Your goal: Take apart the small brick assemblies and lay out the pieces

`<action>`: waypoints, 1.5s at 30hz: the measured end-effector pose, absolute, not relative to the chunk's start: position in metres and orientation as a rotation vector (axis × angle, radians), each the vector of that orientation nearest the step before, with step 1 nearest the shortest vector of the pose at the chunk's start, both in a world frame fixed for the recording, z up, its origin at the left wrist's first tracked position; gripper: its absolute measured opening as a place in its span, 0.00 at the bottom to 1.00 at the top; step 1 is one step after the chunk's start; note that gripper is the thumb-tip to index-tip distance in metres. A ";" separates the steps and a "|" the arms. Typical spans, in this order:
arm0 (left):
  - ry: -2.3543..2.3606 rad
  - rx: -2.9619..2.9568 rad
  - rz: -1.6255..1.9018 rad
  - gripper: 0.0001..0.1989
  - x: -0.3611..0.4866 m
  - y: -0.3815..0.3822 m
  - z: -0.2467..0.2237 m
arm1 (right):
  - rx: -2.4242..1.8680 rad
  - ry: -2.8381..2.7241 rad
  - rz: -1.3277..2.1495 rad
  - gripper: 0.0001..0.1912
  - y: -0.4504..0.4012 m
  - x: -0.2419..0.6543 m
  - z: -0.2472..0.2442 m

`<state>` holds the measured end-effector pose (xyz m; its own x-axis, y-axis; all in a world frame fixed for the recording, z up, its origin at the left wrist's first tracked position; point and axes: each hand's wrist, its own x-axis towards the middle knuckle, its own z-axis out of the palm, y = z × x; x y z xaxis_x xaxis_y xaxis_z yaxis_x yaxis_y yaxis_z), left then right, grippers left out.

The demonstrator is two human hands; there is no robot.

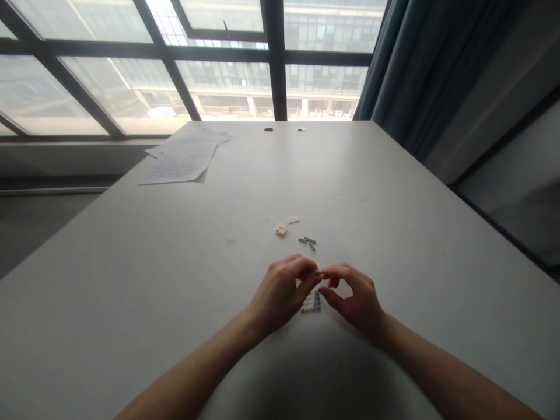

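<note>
My left hand (pixel 289 289) pinches a small tan brick (pixel 317 272) between thumb and fingers. At the brick's right end is the index fingertip of my right hand (pixel 353 294), whose thumb is held apart, lower down. Below the fingers a flat studded piece (pixel 311 302), cream on the left and grey on the right, lies on the table, partly covered by my left hand. Beyond my hands lie several small grey bricks (pixel 309 240) and, a bit farther left, a cluster of cream bricks (pixel 281 231).
A pale flat strip (pixel 293 220) lies by the cream bricks. Printed papers (pixel 181 160) are spread at the far left of the white table (pixel 131 280). Two round holes are near its far edge, below a window. A blue curtain (pixel 406 70) hangs at the right.
</note>
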<state>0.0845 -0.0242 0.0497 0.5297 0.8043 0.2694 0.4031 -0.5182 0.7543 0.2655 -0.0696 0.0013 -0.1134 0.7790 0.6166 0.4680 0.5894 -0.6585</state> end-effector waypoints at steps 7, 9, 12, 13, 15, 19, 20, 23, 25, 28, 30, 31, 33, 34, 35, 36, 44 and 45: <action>0.995 1.908 0.795 0.06 0.086 -0.028 0.043 | -1.060 -1.765 0.307 0.08 -0.070 0.266 0.000; 0.987 1.887 0.797 0.05 0.086 -0.029 0.042 | -1.060 -1.767 0.309 0.07 -0.070 0.266 0.000; 0.992 1.848 0.792 0.07 0.087 -0.030 0.042 | -1.055 -1.790 0.305 0.05 -0.071 0.266 -0.001; 1.001 1.838 0.786 0.08 0.087 -0.031 0.042 | -1.053 -1.799 0.302 0.04 -0.071 0.266 -0.001; 1.018 1.815 0.765 0.10 0.088 -0.032 0.042 | -1.042 -1.816 0.301 0.02 -0.071 0.266 -0.001; 1.018 1.737 0.731 0.13 0.088 -0.033 0.041 | -1.020 -1.821 0.305 0.02 -0.071 0.265 -0.002; 1.012 1.709 0.729 0.14 0.089 -0.034 0.041 | -1.019 -1.815 0.311 0.03 -0.071 0.265 -0.001; 1.002 1.672 0.725 0.15 0.090 -0.035 0.042 | -1.034 -1.790 0.343 0.05 -0.070 0.265 0.000; 1.003 1.707 0.718 0.15 0.091 -0.036 0.042 | -1.051 -1.764 0.370 0.06 -0.070 0.265 0.001; 1.003 1.765 0.716 0.15 0.091 -0.036 0.042 | -1.061 -1.738 0.401 0.05 -0.072 0.265 0.002; 1.014 1.804 0.730 0.14 0.090 -0.036 0.041 | -1.070 -1.727 0.412 0.05 -0.073 0.265 0.002; 1.021 1.825 0.743 0.14 0.089 -0.036 0.040 | -1.077 -1.721 0.415 0.05 -0.073 0.265 0.003; 1.019 1.854 0.773 0.12 0.088 -0.036 0.040 | -1.089 -1.704 0.422 0.04 -0.073 0.265 0.004; 1.011 1.862 0.793 0.10 0.088 -0.036 0.039 | -1.095 -1.695 0.431 0.03 -0.073 0.265 0.004; 1.001 1.869 0.817 0.08 0.088 -0.037 0.039 | -1.100 -1.686 0.446 0.02 -0.073 0.266 0.005; 0.992 1.877 0.847 0.06 0.088 -0.037 0.039 | -1.101 -1.676 0.463 0.03 -0.072 0.266 0.006; 0.981 2.082 0.992 0.05 0.091 -0.038 0.029 | -1.072 -1.620 0.616 0.08 -0.074 0.262 0.008; 0.972 2.115 0.984 0.04 0.091 -0.038 0.029 | -1.084 -1.600 0.634 0.07 -0.074 0.261 0.008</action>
<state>0.0907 -0.0380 0.0286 0.4558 0.8094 0.3703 0.3609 -0.5483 0.7544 0.2611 -0.0738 0.0080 -0.0356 0.8853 0.4636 0.3279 0.4486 -0.8314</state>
